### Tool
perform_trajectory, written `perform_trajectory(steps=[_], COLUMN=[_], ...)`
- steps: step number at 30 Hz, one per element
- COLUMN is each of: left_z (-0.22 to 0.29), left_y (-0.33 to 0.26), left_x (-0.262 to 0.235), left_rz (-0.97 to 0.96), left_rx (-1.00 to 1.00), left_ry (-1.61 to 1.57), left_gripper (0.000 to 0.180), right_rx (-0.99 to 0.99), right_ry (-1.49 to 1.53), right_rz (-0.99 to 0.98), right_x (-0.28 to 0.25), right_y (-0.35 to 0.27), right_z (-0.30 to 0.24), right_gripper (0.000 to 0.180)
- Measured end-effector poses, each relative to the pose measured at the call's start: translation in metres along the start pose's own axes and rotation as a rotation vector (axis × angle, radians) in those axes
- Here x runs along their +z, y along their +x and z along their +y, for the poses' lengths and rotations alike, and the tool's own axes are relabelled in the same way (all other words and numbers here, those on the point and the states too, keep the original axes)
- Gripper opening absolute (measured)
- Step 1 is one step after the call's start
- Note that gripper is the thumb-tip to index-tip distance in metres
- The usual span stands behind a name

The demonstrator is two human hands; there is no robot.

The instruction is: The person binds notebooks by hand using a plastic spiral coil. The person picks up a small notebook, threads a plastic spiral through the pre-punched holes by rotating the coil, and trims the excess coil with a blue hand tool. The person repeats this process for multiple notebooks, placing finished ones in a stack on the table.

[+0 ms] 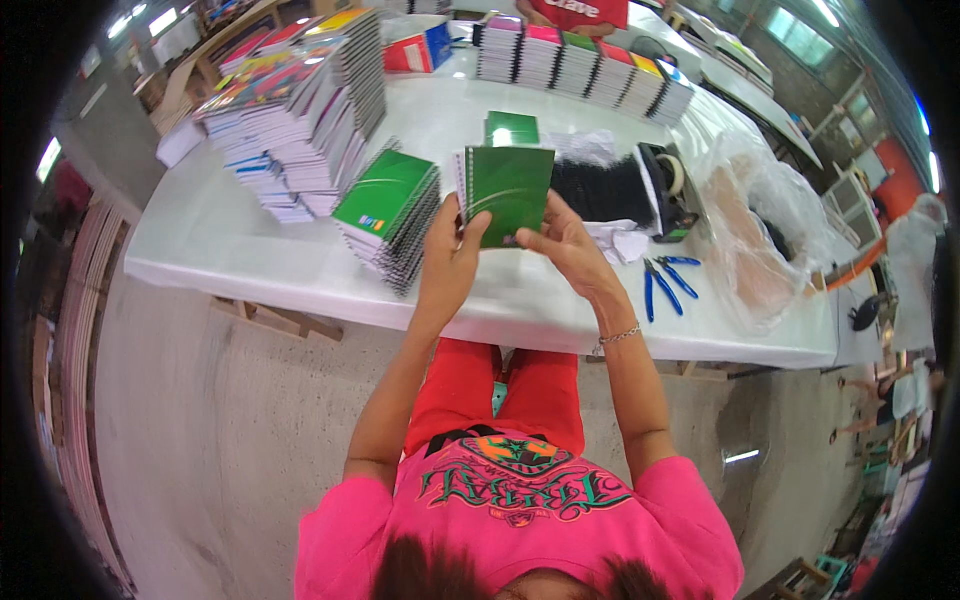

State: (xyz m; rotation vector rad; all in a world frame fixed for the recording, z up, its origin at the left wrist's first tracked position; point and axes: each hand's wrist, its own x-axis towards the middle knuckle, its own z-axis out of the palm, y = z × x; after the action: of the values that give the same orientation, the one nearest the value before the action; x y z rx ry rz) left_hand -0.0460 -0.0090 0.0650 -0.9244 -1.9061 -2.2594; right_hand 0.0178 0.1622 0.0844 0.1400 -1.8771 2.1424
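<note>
A green-covered notebook (510, 190) is held up over the table between both my hands, its punched edge along the left side. My left hand (452, 250) grips its lower left, thumb on the cover. At the lower right corner my right hand (572, 240) closes on the same notebook, thumb in front. Left of my hands stands a stack of green spiral notebooks (388, 205). Just behind the held one lies another green notebook (512, 127). Black binding coils (600, 190) are heaped to its right. Two blue-handled pliers (665, 282) lie near my right wrist.
Tall piles of notebooks (300, 120) fill the left of the white table (230, 250). A row of spiral notebooks (580, 70) stands at the back, near a person in red (580, 12). To the right are a tape dispenser (672, 190) and a clear plastic bag (765, 230).
</note>
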Motion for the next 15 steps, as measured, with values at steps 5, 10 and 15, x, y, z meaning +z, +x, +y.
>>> perform_trajectory(steps=[5,10,15], left_z=[0.002,-0.008,-0.019], left_y=[-0.019,-0.038,-0.051], left_x=[-0.011,0.001,0.005], left_rz=[-0.180,-0.402,-0.378], left_rx=[0.101,0.229,0.230], left_ry=[0.509,0.970,1.166], left_gripper=[0.021,0.035,0.036], right_rx=[0.047,0.270,0.064], right_ry=[-0.466,-1.381,-1.554], right_rz=[0.155,0.777,0.522], right_x=[-0.100,-0.204,-0.174], right_y=[0.032,0.067,0.083], right_z=[0.018,0.076,0.105], right_gripper=[0.030,0.051,0.054])
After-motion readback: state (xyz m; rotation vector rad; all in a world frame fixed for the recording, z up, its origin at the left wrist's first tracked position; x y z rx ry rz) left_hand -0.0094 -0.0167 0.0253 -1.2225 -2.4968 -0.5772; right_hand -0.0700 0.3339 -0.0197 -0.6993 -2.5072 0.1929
